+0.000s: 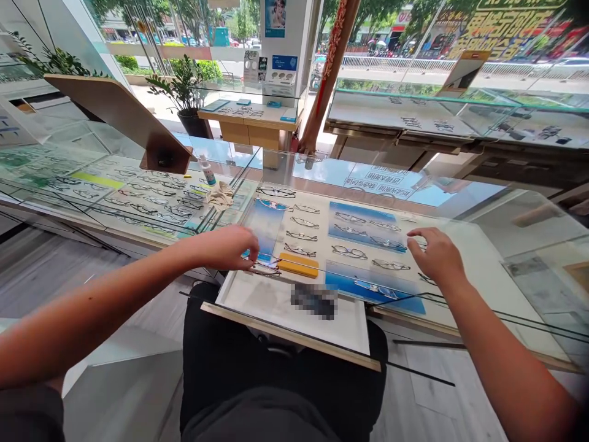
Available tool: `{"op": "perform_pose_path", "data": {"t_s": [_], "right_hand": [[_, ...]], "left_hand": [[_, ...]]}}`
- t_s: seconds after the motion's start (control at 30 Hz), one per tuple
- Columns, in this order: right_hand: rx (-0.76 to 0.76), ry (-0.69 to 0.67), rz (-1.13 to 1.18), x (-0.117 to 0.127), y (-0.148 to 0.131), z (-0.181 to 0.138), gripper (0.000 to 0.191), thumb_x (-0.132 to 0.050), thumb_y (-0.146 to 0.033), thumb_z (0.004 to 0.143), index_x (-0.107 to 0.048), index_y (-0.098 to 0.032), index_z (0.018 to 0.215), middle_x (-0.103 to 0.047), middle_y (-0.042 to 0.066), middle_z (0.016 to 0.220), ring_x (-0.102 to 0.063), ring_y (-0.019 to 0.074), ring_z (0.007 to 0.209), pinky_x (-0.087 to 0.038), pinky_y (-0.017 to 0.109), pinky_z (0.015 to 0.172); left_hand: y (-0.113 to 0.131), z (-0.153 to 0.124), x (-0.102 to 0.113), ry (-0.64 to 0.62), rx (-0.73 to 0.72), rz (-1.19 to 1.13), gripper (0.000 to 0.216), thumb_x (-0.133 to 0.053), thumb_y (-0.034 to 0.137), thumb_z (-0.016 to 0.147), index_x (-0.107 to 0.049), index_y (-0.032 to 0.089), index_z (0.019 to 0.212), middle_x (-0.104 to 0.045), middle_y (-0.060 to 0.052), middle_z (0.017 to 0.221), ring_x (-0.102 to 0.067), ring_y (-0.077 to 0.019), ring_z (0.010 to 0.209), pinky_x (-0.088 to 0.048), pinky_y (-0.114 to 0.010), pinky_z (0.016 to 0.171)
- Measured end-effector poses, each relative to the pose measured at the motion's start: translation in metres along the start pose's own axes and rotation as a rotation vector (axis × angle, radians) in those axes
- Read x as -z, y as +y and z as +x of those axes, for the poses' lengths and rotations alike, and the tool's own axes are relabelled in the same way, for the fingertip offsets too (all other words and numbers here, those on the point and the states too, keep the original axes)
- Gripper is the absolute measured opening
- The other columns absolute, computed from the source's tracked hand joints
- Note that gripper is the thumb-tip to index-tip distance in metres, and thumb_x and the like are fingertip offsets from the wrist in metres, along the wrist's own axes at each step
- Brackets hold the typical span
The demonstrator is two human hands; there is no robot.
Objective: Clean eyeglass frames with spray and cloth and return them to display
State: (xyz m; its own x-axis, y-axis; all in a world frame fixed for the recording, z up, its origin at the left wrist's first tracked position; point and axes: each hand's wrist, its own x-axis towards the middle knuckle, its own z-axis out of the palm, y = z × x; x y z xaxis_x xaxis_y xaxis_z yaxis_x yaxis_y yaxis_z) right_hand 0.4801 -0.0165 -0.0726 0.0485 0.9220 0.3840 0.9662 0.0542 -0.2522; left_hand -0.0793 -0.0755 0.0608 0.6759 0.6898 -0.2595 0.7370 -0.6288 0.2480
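Head view: left hand curls its fingers around one pair of glasses at the tray's near left, just beside one orange block. Right hand hovers half open, empty, over the right edge — about a dozen frames lie in rows between.

- Glass display counters run along big street-facing windows, daylight pouring in.
- A potted plant stands by a low wooden cabinet.
- Grey wood-plank floor lies underfoot.
- A white pillar carries posters.
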Motion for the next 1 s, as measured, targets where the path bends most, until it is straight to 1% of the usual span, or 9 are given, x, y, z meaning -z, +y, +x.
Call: {"op": "perform_pose_path", "data": {"t_s": [0.13,0.3,0.37,0.5,0.6,0.7,0.77,0.87,1.0], "right_hand": [[-0.007,-0.019,-0.018,0.002,0.0,0.0,0.03,-0.051,-0.04,0.099,-0.073,-0.022,0.108,-0.075,0.019,0.128,-0.066,0.0337,0.121,-0.05,0.044,0.098],[-0.012,-0.019,-0.019,0.004,-0.001,-0.001,0.026,-0.054,-0.037,0.099,-0.073,-0.022,0.108,-0.076,0.019,0.127,-0.066,0.0327,0.119,-0.049,0.043,0.097],[-0.009,-0.021,-0.018,0.005,-0.002,-0.001,0.026,-0.054,-0.036,0.099,-0.073,-0.022,0.108,-0.076,0.019,0.127,-0.066,0.0326,0.119,-0.049,0.043,0.098],[0.0,-0.014,-0.015,0.005,-0.002,-0.002,0.031,-0.051,-0.039,0.098,-0.074,-0.021,0.109,-0.076,0.019,0.128,-0.066,0.0338,0.12,-0.049,0.044,0.1],[0.0,-0.008,-0.01,0.004,-0.001,-0.002,0.031,-0.051,-0.039,0.098,-0.074,-0.021,0.108,-0.076,0.019,0.127,-0.066,0.0341,0.12,-0.048,0.045,0.1],[0.009,-0.003,-0.004,0.004,-0.001,-0.002,0.029,-0.051,-0.039,0.098,-0.073,-0.022,0.106,-0.076,0.019,0.126,-0.067,0.0342,0.119,-0.048,0.044,0.099],[0.013,0.0,-0.004,0.004,-0.001,-0.003,0.03,-0.051,-0.04,0.098,-0.073,-0.022,0.107,-0.076,0.019,0.126,-0.067,0.0338,0.119,-0.049,0.044,0.1],[0.01,0.003,-0.01,0.005,-0.003,-0.003,0.031,-0.05,-0.04,0.098,-0.074,-0.021,0.108,-0.076,0.019,0.127,-0.066,0.0333,0.119,-0.049,0.043,0.101],[0.018,0.02,-0.007,0.004,-0.003,-0.003,0.032,-0.05,-0.041,0.097,-0.073,-0.022,0.106,-0.077,0.018,0.125,-0.067,0.0327,0.118,-0.05,0.043,0.101]], "left_hand": [[0.008,-0.004,-0.015,-0.163,0.032,-0.15,0.016,-0.069,0.025,0.09,-0.085,0.029,0.089,-0.082,-0.001,0.094,-0.072,-0.0213,0.083,-0.045,-0.032,0.07],[-0.005,0.02,-0.058,-0.259,0.03,-0.104,0.013,-0.072,0.025,0.087,-0.084,0.026,0.084,-0.083,-0.006,0.09,-0.073,-0.0249,0.081,-0.046,-0.034,0.068],[-0.012,0.031,-0.077,-0.232,0.037,-0.056,0.014,-0.071,0.023,0.086,-0.084,0.025,0.084,-0.083,-0.007,0.092,-0.073,-0.0257,0.083,-0.048,-0.034,0.072],[-0.024,0.051,-0.111,-0.151,0.058,-0.042,0.019,-0.066,0.023,0.092,-0.085,0.025,0.094,-0.083,-0.007,0.11,-0.075,-0.0253,0.101,-0.053,-0.032,0.088],[-0.038,0.066,-0.128,-0.094,0.082,-0.029,0.014,-0.07,0.024,0.091,-0.084,0.024,0.093,-0.083,-0.007,0.109,-0.074,-0.0247,0.106,-0.052,-0.031,0.094],[-0.06,0.082,-0.134,0.001,0.113,0.0,0.018,-0.067,0.024,0.093,-0.084,0.021,0.095,-0.082,-0.01,0.112,-0.073,-0.0258,0.107,-0.051,-0.033,0.098],[-0.079,0.092,-0.133,0.071,0.14,0.022,0.021,-0.064,0.023,0.094,-0.084,0.019,0.095,-0.082,-0.012,0.114,-0.071,-0.0256,0.105,-0.05,-0.034,0.098],[-0.106,0.103,-0.13,0.171,0.169,0.049,0.027,-0.059,0.023,0.098,-0.084,0.018,0.104,-0.081,-0.012,0.119,-0.069,-0.0244,0.108,-0.048,-0.034,0.099],[-0.135,0.11,-0.133,0.241,0.192,0.078,0.025,-0.06,0.023,0.098,-0.085,0.017,0.101,-0.081,-0.013,0.117,-0.066,-0.0235,0.105,-0.048,-0.034,0.097]]}}
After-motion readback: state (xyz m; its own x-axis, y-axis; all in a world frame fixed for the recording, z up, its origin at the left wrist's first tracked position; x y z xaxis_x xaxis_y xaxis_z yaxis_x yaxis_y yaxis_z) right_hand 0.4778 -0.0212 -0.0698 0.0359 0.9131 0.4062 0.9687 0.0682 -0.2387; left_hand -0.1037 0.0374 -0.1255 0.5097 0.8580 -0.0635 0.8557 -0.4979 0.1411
